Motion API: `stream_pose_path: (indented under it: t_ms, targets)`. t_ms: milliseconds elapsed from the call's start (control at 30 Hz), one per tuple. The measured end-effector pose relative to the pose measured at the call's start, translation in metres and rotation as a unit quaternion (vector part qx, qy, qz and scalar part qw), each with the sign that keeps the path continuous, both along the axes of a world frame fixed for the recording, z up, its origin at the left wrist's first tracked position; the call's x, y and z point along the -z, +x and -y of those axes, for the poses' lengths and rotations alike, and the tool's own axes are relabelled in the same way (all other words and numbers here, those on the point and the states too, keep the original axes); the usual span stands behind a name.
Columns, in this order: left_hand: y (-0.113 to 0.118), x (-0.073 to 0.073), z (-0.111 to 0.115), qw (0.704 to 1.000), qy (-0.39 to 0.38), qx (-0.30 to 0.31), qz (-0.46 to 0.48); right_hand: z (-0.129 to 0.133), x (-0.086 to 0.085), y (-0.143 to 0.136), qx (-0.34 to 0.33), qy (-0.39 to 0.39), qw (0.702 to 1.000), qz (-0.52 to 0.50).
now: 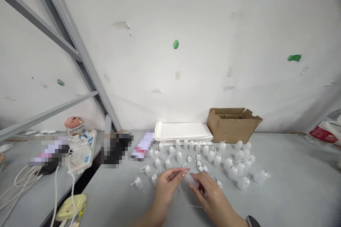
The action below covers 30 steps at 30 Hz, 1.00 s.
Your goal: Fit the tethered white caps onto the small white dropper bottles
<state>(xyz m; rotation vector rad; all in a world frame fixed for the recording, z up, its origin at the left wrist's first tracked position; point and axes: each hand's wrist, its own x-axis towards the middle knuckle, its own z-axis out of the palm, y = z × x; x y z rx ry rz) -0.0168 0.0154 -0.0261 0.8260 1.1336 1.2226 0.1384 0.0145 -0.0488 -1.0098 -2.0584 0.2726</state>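
Note:
Near the front middle of the grey table, my right hand (209,190) is wrapped around a small translucent bottle (192,180), which lies tilted between my hands. My left hand (170,184) is pinched at the bottle's upper left end; what its fingertips hold there is too small to make out. Several white caps (200,165) with loop straps lie just behind my hands. Small capped bottles (179,156) stand in rows behind and to the left. More bottles (232,172) are grouped at the right, one of them lying on its side (261,176).
White padded envelopes (183,131) and an open cardboard box (231,126) are against the wall. At the left are power strips (81,158), cables and a yellow object (70,207). A red and white package (323,133) sits far right.

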Motion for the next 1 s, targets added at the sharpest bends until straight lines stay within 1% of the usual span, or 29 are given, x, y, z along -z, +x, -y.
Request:
stream_pose_path:
  t_ms: [67,133,267,367,600,733,867,1000]
  targets:
    - [0.002,-0.001,0.002,0.999,-0.024,-0.003,0.033,0.002,0.0,-0.002,0.008,0.067,0.997,0.026]
    - [0.004,0.0,0.003,0.995,-0.045,0.0,0.087,0.003,-0.001,-0.004,0.016,0.121,0.991,0.051]
    - [0.006,0.004,0.003,0.975,-0.084,0.005,0.205,0.002,-0.006,-0.008,0.016,0.186,0.978,0.093]
    - [0.008,0.004,0.004,0.962,-0.105,-0.01,0.25,0.001,-0.007,-0.009,0.019,0.22,0.97,0.105]
    - [0.014,0.005,0.007,0.961,-0.099,-0.007,0.258,0.001,-0.002,-0.009,0.035,0.264,0.957,0.116]
    - [0.014,0.008,0.006,0.956,-0.123,-0.007,0.267,0.002,0.003,-0.011,0.038,0.286,0.951,0.113]
    - [0.011,0.008,0.005,0.954,-0.14,-0.01,0.265,-0.001,0.004,-0.009,0.032,0.272,0.955,0.113]
    - [0.009,0.007,0.005,0.965,-0.107,-0.001,0.238,-0.002,0.003,-0.007,0.027,0.254,0.96,0.117]
